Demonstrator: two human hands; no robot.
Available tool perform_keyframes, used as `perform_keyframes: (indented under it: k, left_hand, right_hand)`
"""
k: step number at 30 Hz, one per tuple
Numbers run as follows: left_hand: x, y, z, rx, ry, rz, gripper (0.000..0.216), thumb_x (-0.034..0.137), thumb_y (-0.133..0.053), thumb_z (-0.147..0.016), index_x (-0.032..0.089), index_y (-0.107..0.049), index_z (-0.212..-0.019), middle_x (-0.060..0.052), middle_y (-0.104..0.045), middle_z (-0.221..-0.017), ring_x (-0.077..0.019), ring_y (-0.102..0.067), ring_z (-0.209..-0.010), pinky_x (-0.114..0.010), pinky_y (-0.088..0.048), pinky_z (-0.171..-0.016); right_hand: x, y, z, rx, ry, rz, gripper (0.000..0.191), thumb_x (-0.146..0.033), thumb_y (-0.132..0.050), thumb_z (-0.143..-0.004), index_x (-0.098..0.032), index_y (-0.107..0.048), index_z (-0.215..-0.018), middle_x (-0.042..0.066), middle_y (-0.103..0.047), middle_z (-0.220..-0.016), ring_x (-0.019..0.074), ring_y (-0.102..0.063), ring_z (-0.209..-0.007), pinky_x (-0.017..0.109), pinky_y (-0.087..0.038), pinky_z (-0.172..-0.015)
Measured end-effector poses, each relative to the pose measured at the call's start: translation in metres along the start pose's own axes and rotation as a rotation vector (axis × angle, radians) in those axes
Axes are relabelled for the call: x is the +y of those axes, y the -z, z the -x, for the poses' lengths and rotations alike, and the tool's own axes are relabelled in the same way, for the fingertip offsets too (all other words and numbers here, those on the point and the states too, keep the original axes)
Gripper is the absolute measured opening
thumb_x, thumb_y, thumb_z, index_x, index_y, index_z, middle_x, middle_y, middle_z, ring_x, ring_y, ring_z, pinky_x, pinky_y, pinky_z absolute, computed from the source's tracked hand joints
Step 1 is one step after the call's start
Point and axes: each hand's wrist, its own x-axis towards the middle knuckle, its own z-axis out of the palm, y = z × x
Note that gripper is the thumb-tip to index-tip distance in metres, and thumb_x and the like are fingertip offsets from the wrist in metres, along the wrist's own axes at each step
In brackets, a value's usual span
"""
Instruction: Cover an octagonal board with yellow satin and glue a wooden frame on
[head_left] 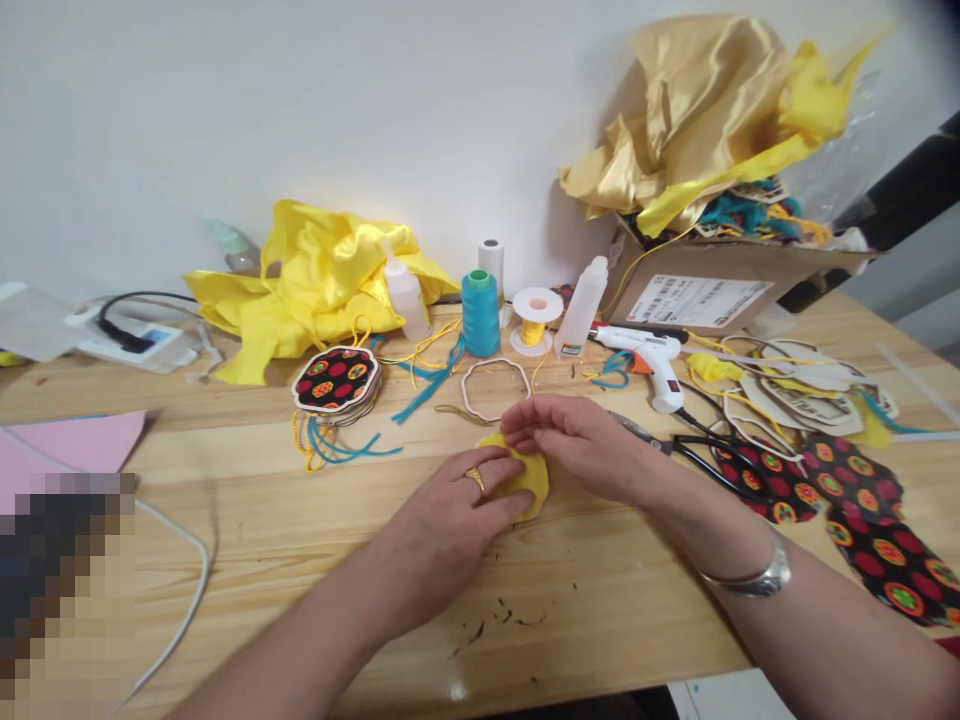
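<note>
Both hands meet over a small yellow cloth-covered panel (pixel 535 480) lying on the wooden table (pixel 285 540). The left hand (pixel 454 505) is loosely open, its fingers laid across the cloth and holding nothing in a grip; the right hand (pixel 574 440) curls over the far edge, and whether its hidden fingertips pinch the cloth I cannot tell. Uneven pressure could wrinkle the cloth or slide it off line with its pale, wavy border. A forward push might knock the thin scalloped frame (pixel 465 387) just beyond, and a sweep of the right forearm could catch the scissors (pixel 636 430) or the cord of the white glue gun (pixel 649 355). Dark scraps (pixel 480 632) nearby could stick to the yellow surface. Behind, crumpled satin (pixel 315 265) shines in soft folds, a teal thread cone (pixel 481 318) stands tightly wound, and black floral fabric (pixel 892 550) lies flat at right.
</note>
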Motion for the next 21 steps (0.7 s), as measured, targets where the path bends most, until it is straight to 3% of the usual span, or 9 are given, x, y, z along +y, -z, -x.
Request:
perform_keyframes:
  k: [3,5,9,13,17,19,21]
  left_hand:
    - [-0.001,-0.001,0.0,-0.01,0.012,0.011,0.04,0.002,-0.04,-0.085,0.021,-0.058,-0.115,-0.007,-0.055,-0.126,-0.0209,-0.041,-0.126,-0.04,-0.034,-0.106]
    - [-0.001,-0.001,-0.001,-0.007,0.005,0.022,0.04,0.003,-0.041,-0.084,0.021,-0.058,-0.116,-0.007,-0.054,-0.128,-0.0219,-0.041,-0.126,-0.041,-0.035,-0.106]
    - [-0.002,-0.002,-0.002,0.019,-0.005,0.073,0.044,0.003,-0.044,-0.083,0.023,-0.057,-0.12,-0.005,-0.056,-0.127,-0.0209,-0.045,-0.122,-0.04,-0.036,-0.104]
    - [-0.003,-0.002,-0.001,0.004,0.006,0.047,0.043,0.004,-0.043,-0.084,0.026,-0.057,-0.118,-0.004,-0.054,-0.129,-0.0221,-0.043,-0.124,-0.043,-0.037,-0.103]
    - [-0.004,-0.003,0.002,-0.019,0.002,-0.01,0.046,0.002,-0.043,-0.082,0.026,-0.058,-0.118,-0.006,-0.051,-0.133,-0.0234,-0.04,-0.126,-0.044,-0.037,-0.103]
    - [-0.005,-0.004,0.004,-0.016,-0.001,-0.028,0.048,0.001,-0.044,-0.08,0.025,-0.058,-0.119,-0.008,-0.051,-0.131,-0.0242,-0.04,-0.126,-0.043,-0.038,-0.103]
    - [-0.006,-0.005,0.005,-0.003,0.002,-0.044,0.049,0.001,-0.043,-0.079,0.026,-0.058,-0.119,-0.009,-0.052,-0.129,-0.0252,-0.041,-0.126,-0.044,-0.04,-0.101]
  right_hand:
    - [-0.005,0.004,0.003,0.024,0.021,-0.069,0.035,0.002,-0.039,-0.064,-0.015,-0.062,-0.084,0.003,-0.066,-0.085,0.0133,-0.064,-0.081,0.031,-0.052,-0.081]
    - [-0.008,0.007,0.005,-0.041,0.014,-0.078,0.035,0.001,-0.036,-0.061,-0.015,-0.061,-0.08,0.002,-0.065,-0.078,0.0121,-0.063,-0.074,0.028,-0.053,-0.073]
    - [-0.007,0.013,0.008,-0.202,-0.001,0.043,0.031,-0.003,-0.036,-0.06,-0.016,-0.06,-0.075,0.001,-0.063,-0.071,0.0114,-0.059,-0.065,0.026,-0.05,-0.062]
    - [0.0,0.016,0.007,-0.228,0.056,0.165,0.03,-0.004,-0.036,-0.059,-0.016,-0.06,-0.074,0.0,-0.062,-0.069,0.0112,-0.057,-0.064,0.024,-0.047,-0.06]
    - [0.003,0.021,0.006,-0.272,0.006,0.279,0.029,-0.005,-0.036,-0.058,-0.017,-0.06,-0.07,-0.001,-0.061,-0.064,0.012,-0.057,-0.061,0.022,-0.044,-0.054]
    - [0.004,0.024,0.005,-0.22,-0.014,0.336,0.029,-0.005,-0.036,-0.057,-0.018,-0.06,-0.066,-0.001,-0.061,-0.061,0.0122,-0.057,-0.057,0.022,-0.043,-0.051]
    - [0.004,0.027,0.004,-0.072,0.003,0.378,0.027,-0.004,-0.037,-0.056,-0.018,-0.059,-0.061,-0.001,-0.059,-0.056,0.0117,-0.055,-0.054,0.022,-0.042,-0.05]
